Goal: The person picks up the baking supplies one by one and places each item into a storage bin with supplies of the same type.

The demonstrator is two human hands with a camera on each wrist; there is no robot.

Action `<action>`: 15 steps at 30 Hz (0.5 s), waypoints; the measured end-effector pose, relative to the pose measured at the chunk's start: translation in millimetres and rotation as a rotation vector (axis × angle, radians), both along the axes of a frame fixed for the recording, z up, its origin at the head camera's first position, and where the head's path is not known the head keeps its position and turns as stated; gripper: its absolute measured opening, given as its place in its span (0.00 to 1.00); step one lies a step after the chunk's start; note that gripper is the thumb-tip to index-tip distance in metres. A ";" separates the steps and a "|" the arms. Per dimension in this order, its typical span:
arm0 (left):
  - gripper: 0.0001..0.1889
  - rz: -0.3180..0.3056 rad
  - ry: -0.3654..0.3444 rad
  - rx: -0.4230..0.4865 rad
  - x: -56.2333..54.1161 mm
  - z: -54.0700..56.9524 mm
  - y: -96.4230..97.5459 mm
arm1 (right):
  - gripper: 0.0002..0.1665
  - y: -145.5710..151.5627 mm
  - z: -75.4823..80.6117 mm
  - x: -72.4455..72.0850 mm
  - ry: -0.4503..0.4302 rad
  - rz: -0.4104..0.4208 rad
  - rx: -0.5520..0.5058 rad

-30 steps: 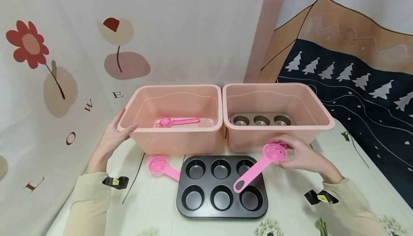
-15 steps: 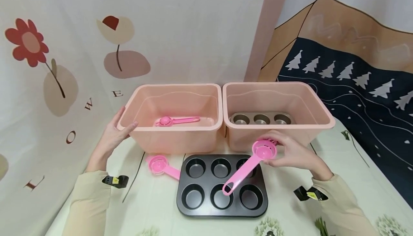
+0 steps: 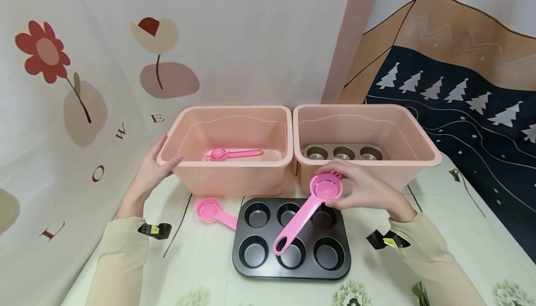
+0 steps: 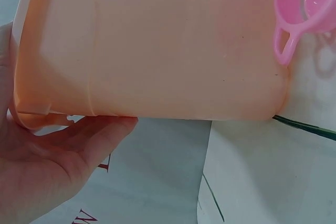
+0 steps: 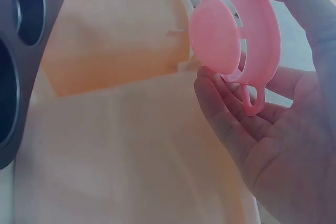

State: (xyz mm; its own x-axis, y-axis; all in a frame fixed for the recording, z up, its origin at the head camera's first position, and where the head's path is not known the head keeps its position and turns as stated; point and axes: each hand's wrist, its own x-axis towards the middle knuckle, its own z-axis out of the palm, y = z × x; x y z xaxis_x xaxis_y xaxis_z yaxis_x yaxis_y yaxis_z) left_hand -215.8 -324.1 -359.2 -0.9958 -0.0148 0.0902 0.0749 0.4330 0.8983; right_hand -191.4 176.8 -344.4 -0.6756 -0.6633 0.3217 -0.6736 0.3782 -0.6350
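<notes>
In the head view my right hand (image 3: 358,187) pinches a pink egg separator (image 3: 326,187) by its round cup. Its long handle slants down over the dark muffin tin (image 3: 291,272). The right wrist view shows the separator's cup and slotted rim (image 5: 262,40) between thumb and fingers. My left hand (image 3: 150,173) rests at the near left corner of the left peach bin (image 3: 230,178), thumb by the front rim, other fingers along the end. A second egg separator (image 3: 209,210) lies on the cloth, its handle reaching the tin. Another egg separator (image 3: 219,154) lies inside the left bin.
The right peach bin (image 3: 402,171) stands beside the left one and holds a bronze-coloured muffin tin (image 3: 344,152). Behind both hangs a printed curtain (image 3: 251,41). A pale floral cloth (image 3: 188,264) covers the table.
My right hand has carried the egg separator leftward, so its handle now crosses the middle of the dark tin. My left hand keeps its place at the bin. The head view has shifted slightly.
</notes>
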 end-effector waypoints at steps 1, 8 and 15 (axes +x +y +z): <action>0.45 0.000 0.002 0.003 0.1 -0.2 0.0 | 0.34 -2.3 1.7 -1.1 0.004 0.007 0.002; 0.44 -0.010 0.010 0.063 -1.8 -2.9 0.3 | 0.35 -15.9 13.4 -11.1 0.027 0.038 -0.002; 0.45 -0.005 0.012 0.052 -1.5 -3.7 -0.6 | 0.34 -33.0 21.0 -19.5 0.018 0.015 0.000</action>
State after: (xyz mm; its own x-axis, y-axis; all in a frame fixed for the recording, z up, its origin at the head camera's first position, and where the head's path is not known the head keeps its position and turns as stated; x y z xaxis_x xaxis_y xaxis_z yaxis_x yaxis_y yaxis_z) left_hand -217.3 -324.6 -362.9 -0.9948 -0.0149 0.1009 0.0874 0.3852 0.9187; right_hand -210.9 143.8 -323.4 -0.6593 -0.6736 0.3340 -0.6909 0.3675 -0.6226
